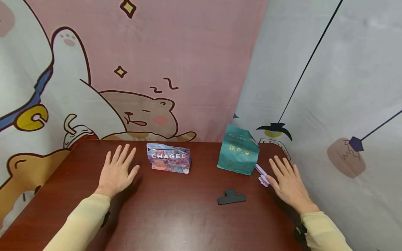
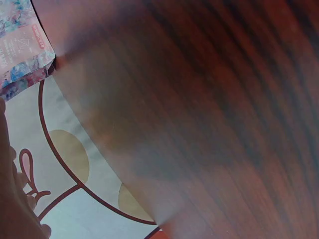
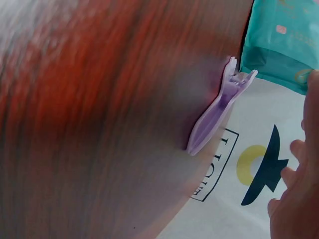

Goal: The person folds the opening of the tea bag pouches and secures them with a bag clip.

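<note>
Left grip (image 1: 115, 174) and right grip (image 1: 289, 184) spread wide, nothing held; black clip (image 1: 231, 197), purple clip (image 3: 215, 116) attached to neither green bag (image 1: 237, 158) nor CHAGEE pouch (image 1: 170, 163); handling judged not begun.

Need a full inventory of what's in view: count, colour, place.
Glossy wood-grain table: 1, red-brown, under the objects
Glossy CHAGEE-printed pouch: 1, blue-pink, table's far side, left of centre
Gold-lettered boxy bag: 1, teal, far side, right of centre
Slim plastic-looking clip: 1, lilac, by the bag's lower right
Flat T-shaped clip: 1, black, nearer than the bag
Cartoon-print backdrop: panel count unclear; pink, white, grey; behind table
Wrist-worn devices: 2, black, one per cuff
Long sleeves: 2, pale yellow, lower left and right
Bare left hand: 1, left of pouch
Bare right hand: 1, right of lilac clip
</note>
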Motion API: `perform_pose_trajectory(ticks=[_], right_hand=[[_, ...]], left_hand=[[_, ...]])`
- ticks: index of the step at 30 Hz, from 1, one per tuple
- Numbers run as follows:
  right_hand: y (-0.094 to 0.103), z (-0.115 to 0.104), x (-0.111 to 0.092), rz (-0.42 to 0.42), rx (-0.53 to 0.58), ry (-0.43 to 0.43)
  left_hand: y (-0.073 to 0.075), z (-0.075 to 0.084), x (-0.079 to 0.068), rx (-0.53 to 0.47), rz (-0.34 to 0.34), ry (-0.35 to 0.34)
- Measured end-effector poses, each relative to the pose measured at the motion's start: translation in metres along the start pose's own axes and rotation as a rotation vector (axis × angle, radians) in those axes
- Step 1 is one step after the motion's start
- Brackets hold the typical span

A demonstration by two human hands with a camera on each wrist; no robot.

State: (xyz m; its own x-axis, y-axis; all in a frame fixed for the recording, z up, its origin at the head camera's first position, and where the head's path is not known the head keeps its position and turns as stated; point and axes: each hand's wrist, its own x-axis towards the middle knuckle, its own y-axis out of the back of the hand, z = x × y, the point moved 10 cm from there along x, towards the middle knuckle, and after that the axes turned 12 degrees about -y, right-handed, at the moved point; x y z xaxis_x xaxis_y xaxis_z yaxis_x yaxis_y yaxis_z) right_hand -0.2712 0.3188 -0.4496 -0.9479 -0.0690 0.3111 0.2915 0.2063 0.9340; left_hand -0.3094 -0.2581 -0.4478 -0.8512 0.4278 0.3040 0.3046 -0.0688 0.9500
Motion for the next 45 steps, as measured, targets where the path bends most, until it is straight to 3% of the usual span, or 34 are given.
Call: perform_pose_trajectory(ticks=[12, 19, 29, 39, 45], right_hand=[[0.003, -0.016, 0.001, -0.03, 0.098, -0.01], [0.012, -0.031, -0.002, 0.056, 0.113, 0.045], [0.02, -0.045, -0.006, 0.116, 0.143, 0.065], [0.016, -0.051, -0.005, 0.029, 0.208, -0.029], [0.016, -0.069, -0.005, 0.016, 0.261, -0.014]], left_hand=[[0.008, 0.002, -0.003, -0.021, 0.02, 0.009], [0.016, 0.007, -0.003, -0.03, 0.044, 0.006], [0.031, 0.014, -0.002, -0.039, 0.11, -0.015], [0.046, 0.028, 0.003, -0.064, 0.138, -0.036], [0.048, 0.028, 0.004, -0.073, 0.134, -0.017]])
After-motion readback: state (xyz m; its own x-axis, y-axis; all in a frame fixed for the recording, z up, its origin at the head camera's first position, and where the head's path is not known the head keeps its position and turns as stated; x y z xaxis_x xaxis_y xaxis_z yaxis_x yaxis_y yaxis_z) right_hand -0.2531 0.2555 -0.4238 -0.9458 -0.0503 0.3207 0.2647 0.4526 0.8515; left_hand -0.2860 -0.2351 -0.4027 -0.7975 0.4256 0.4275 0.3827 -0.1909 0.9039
